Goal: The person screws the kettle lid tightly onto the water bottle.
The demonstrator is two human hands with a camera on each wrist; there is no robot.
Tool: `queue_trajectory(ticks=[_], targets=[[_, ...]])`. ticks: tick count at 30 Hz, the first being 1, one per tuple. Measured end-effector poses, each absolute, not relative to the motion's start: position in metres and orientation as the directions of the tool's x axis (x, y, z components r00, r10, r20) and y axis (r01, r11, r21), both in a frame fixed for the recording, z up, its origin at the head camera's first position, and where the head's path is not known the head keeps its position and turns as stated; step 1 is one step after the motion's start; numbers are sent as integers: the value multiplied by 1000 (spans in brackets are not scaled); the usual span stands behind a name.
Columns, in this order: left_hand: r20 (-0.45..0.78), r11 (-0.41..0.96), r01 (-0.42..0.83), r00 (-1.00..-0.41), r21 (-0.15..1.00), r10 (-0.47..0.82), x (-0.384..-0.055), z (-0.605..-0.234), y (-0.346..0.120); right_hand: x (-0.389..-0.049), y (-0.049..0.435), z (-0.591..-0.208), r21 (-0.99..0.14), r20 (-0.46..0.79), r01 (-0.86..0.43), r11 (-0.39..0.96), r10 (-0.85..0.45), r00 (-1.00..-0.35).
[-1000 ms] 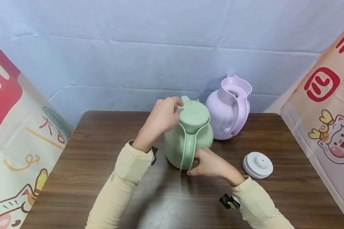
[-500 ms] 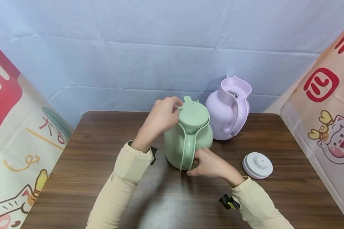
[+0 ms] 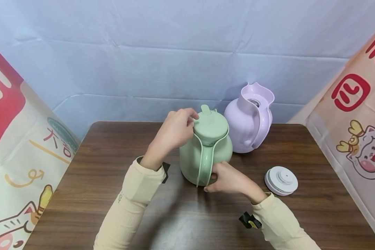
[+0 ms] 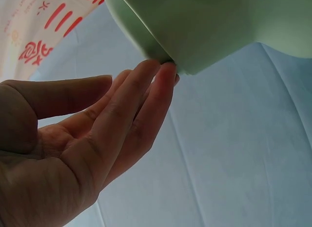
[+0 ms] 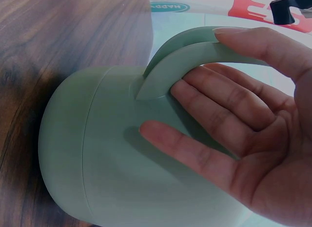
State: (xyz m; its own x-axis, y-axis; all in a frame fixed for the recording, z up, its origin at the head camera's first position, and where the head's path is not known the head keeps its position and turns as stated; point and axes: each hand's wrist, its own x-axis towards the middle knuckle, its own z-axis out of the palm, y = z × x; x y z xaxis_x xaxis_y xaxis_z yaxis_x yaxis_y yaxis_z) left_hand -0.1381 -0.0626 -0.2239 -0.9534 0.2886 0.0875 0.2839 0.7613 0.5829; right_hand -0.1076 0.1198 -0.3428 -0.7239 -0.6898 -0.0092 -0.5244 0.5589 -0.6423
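Note:
A pale green thermos jug (image 3: 189,159) stands upright, its handle (image 3: 206,165) facing me. Its round green lid (image 3: 210,125) sits in the neck, with a small raised tab (image 3: 205,109) at the far side. My left hand (image 3: 178,126) reaches the lid's left edge. In the left wrist view, fairly straight fingers touch the lid's rim (image 4: 141,36) while the thumb stays apart. My right hand (image 3: 228,177) holds the lower handle. In the right wrist view, the thumb lies over the handle (image 5: 187,66), two fingers go under it, and another finger stretches along the body.
A lilac thermos jug (image 3: 237,130) stands behind to the right, its mouth uncovered. A white round stopper (image 3: 281,180) lies on the brown wooden table (image 3: 128,146) at right. A pale cloth (image 3: 175,52) hangs behind, with printed cloths at both sides.
The lid's tab has shifted slightly right as the lid turned a little, and small marks show on its near rim. My left hand has drifted slightly left. My right hand has stayed put.

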Motion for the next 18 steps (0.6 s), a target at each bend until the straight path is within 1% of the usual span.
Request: queue_trajectory(ticks=[18], targets=[[74,783,295,-949,548,306,-144,-224,-59,-108,120,-342,-641,-2,-532,553,-694,-720]])
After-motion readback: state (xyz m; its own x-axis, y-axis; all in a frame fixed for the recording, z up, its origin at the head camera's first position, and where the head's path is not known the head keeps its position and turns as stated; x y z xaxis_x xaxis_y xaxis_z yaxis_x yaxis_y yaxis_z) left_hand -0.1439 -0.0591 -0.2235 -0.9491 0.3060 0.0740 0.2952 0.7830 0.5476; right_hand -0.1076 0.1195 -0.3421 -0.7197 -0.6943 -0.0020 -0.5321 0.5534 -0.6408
